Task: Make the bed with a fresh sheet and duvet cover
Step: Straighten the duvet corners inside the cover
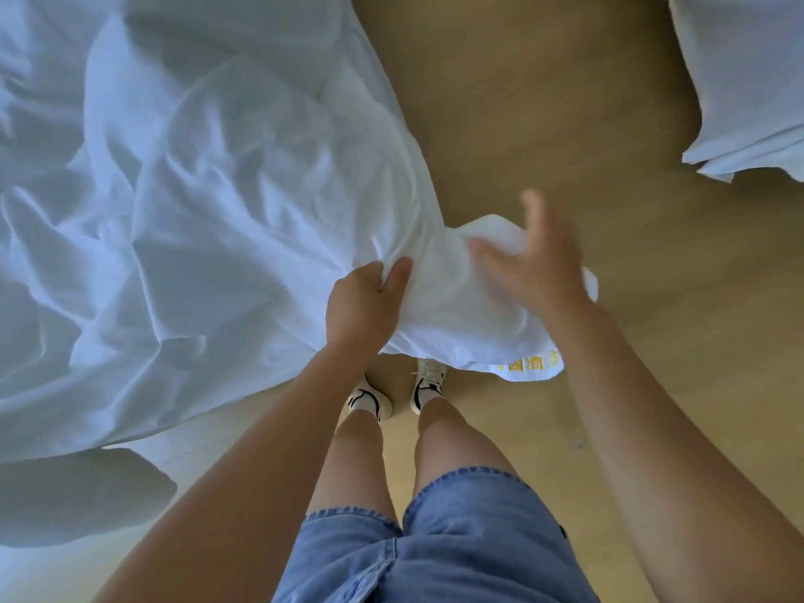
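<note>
A large white duvet cover lies crumpled across the left half of the view, over the bed. One corner of it is pulled out toward me and bears yellow embroidered characters near its hem. My left hand grips a bunched fold of this corner, fingers curled into the cloth. My right hand is blurred with motion, its fingers spread over the far end of the corner; whether it touches the cloth I cannot tell.
A tan wooden floor fills the middle and right. White pillows lie at the top right. My legs in denim shorts and white sneakers stand below the lifted corner. More white bedding hangs at the lower left.
</note>
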Demonstrator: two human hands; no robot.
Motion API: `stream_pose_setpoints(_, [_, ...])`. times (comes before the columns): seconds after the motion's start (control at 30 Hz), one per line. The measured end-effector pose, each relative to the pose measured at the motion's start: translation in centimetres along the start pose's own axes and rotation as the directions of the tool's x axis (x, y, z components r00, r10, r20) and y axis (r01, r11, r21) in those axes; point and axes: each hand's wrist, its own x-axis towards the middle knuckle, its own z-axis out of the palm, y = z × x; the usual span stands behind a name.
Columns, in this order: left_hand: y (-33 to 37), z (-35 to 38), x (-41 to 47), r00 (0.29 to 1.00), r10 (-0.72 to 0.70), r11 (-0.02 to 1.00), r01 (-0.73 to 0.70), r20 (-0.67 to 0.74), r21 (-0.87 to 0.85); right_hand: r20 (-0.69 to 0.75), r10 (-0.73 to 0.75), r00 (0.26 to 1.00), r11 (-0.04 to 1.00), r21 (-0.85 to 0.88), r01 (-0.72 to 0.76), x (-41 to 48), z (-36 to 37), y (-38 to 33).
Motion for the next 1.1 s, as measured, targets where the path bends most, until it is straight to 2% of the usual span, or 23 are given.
stream_pose_setpoints(0.03, [0.1,0.0,0.2,1.000,-0.008,1.000,0.008,-0.002,-0.006,0.227,0.010,0.974,1.000,0.007,-0.012,0.2,0.9,-0.6])
stream_pose_setpoints(0.07, [0.1,-0.1,0.4,1.000,-0.021,1.000,0.021,-0.001,0.003,0.426,0.052,0.903,0.997,0.034,-0.073,0.2,1.9,-0.9])
stream_pose_setpoints(0.1, [0.2,-0.4,0.5,1.000,-0.022,0.999,0.022,0.004,0.038,0.527,0.069,0.847,0.985,0.099,-0.142,0.0,2.5,-1.2])
stream_pose_setpoints(0.13, [0.2,-0.7,0.6,1.000,0.009,0.994,-0.008,-0.004,0.105,0.530,0.077,0.844,0.963,0.181,-0.201,0.0,3.0,-1.1])
stream_pose_setpoints(0.2, [0.6,-1.8,0.3,0.969,0.232,0.940,-0.202,-0.081,0.275,0.405,0.089,0.910,0.937,0.276,-0.214,-0.3,3.3,-0.5])
stream_pose_setpoints(0.27, [1.6,-3.4,-0.1,0.855,0.481,0.855,-0.410,-0.194,0.317,0.241,0.094,0.966,0.939,0.300,-0.166,-0.5,3.4,0.2])
stream_pose_setpoints(0.33, [2.0,-4.6,-0.5,0.763,0.587,0.807,-0.525,-0.271,0.271,0.096,0.061,0.993,0.962,0.260,-0.085,-0.7,3.3,0.4])
stream_pose_setpoints(0.4, [1.3,-5.3,-1.1,0.765,0.572,0.820,-0.527,-0.295,0.224,0.073,0.007,0.997,0.980,0.200,-0.021,-0.9,3.3,0.4])
stream_pose_setpoints(0.43, [0.7,-5.6,-1.4,0.801,0.519,0.854,-0.479,-0.298,0.201,0.117,-0.004,0.993,0.974,0.225,-0.023,-0.9,3.3,0.3])
stream_pose_setpoints(0.5, [-0.8,-5.6,-1.0,0.936,0.285,0.945,-0.238,-0.205,0.226,0.269,-0.005,0.963,0.926,0.364,-0.097,-1.1,2.8,-0.1])
stream_pose_setpoints(0.53, [-1.5,-5.5,-0.5,0.983,0.134,0.949,-0.091,-0.128,0.301,0.332,-0.023,0.943,0.910,0.397,-0.118,-1.2,2.8,-0.3])
stream_pose_setpoints(0.57, [-1.9,-5.4,0.1,0.998,0.012,0.921,0.013,-0.062,0.389,0.371,-0.053,0.927,0.924,0.370,-0.095,-1.1,2.9,-0.4])
stream_pose_setpoints(0.63, [-1.6,-4.7,1.2,0.997,-0.074,0.901,0.063,0.009,0.430,0.403,-0.097,0.910,0.976,0.216,0.009,-0.9,3.9,-0.6])
stream_pose_setpoints(0.67, [-1.0,-4.1,1.7,0.997,-0.069,0.923,0.054,0.026,0.381,0.401,-0.097,0.911,0.989,0.143,0.043,-0.8,4.5,-0.8])
stream_pose_setpoints(0.73, [0.6,-2.7,2.4,0.993,-0.089,0.963,0.066,0.077,0.261,0.382,-0.081,0.921,0.993,0.105,0.044,-0.7,5.5,-1.2])
stream_pose_setpoints(0.83, [1.6,-1.0,3.4,0.992,-0.064,0.939,0.024,0.106,0.342,0.311,-0.101,0.945,0.990,0.128,0.064,-0.4,6.1,-1.7])
stream_pose_setpoints(0.9, [2.4,-1.1,3.3,0.992,0.060,0.939,-0.095,0.114,0.332,0.275,-0.126,0.953,0.991,0.072,0.110,-0.3,6.1,-1.6])
stream_pose_setpoints(0.93, [3.0,-1.3,3.0,0.981,0.160,0.944,-0.185,0.108,0.274,0.283,-0.132,0.950,0.991,0.034,0.128,-0.2,6.2,-1.3])
stream_pose_setpoints(1.0, [4.7,-2.4,1.8,0.945,0.327,0.939,-0.328,0.023,0.100,0.342,-0.079,0.936,0.995,-0.024,0.093,-0.1,6.6,-0.3])
stream_pose_setpoints(1.03, [5.3,-3.3,1.3,0.931,0.360,0.933,-0.360,-0.057,0.002,0.376,-0.028,0.926,0.999,-0.025,0.040,-0.1,6.9,0.5])
stream_pose_setpoints(1.1, [4.6,-5.1,0.4,0.934,0.299,0.938,-0.325,-0.194,-0.117,0.432,0.046,0.901,0.998,0.022,-0.061,-0.3,7.5,2.1])
